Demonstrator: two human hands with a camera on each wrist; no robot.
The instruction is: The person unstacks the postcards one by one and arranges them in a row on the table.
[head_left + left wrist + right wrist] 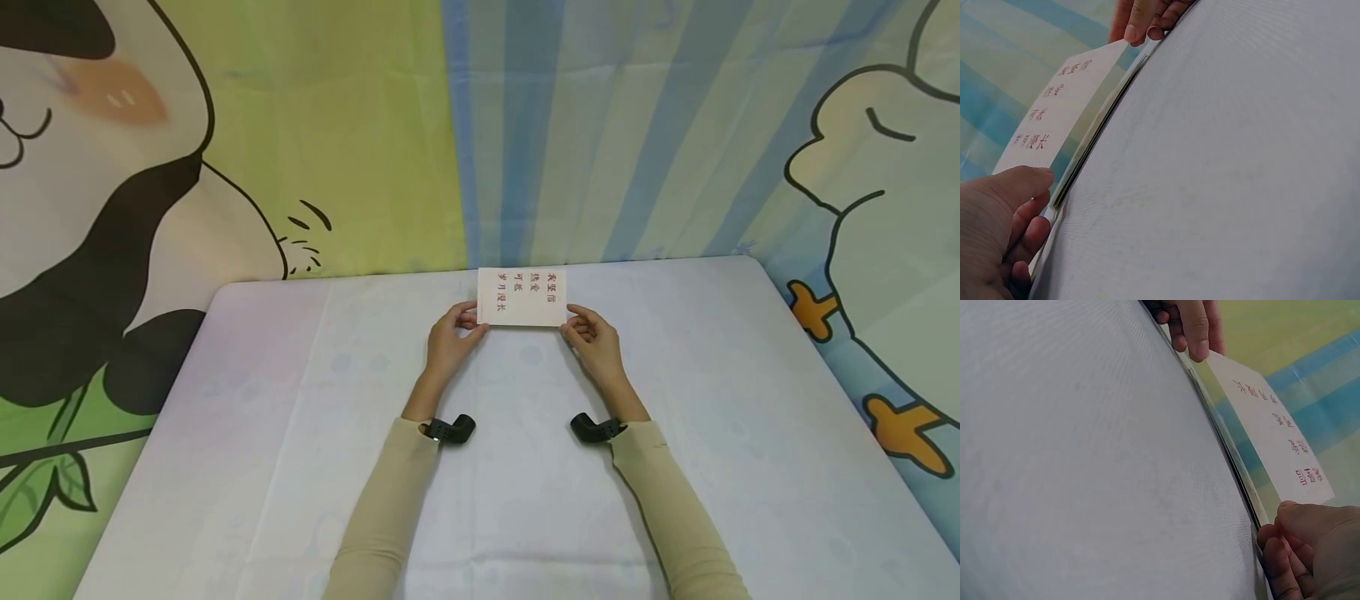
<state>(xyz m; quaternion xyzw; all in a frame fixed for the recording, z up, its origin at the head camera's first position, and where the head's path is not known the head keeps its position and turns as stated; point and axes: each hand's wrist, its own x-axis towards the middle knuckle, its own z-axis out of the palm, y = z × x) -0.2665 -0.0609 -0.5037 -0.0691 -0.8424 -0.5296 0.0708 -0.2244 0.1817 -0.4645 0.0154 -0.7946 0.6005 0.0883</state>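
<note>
A white card [522, 297] with columns of reddish-brown Chinese characters is held between both hands near the table's far edge. My left hand [452, 340] pinches its near left corner, thumb on the printed face. At the near right corner, my right hand [595, 344] pinches it the same way. Both wrist views show the card [1060, 106] raised and tilted above the white surface. A thin dark-edged strip [1225, 450] lies below it along the table edge; what it is I cannot tell. Fingers behind the card are partly hidden.
A white cloth covers the table [525, 500]. Behind it hangs a curtain [337, 125] with green and blue stripes, a panda figure at left and a white cartoon animal at right. Black wrist cameras [453, 429] sit at both sleeve cuffs.
</note>
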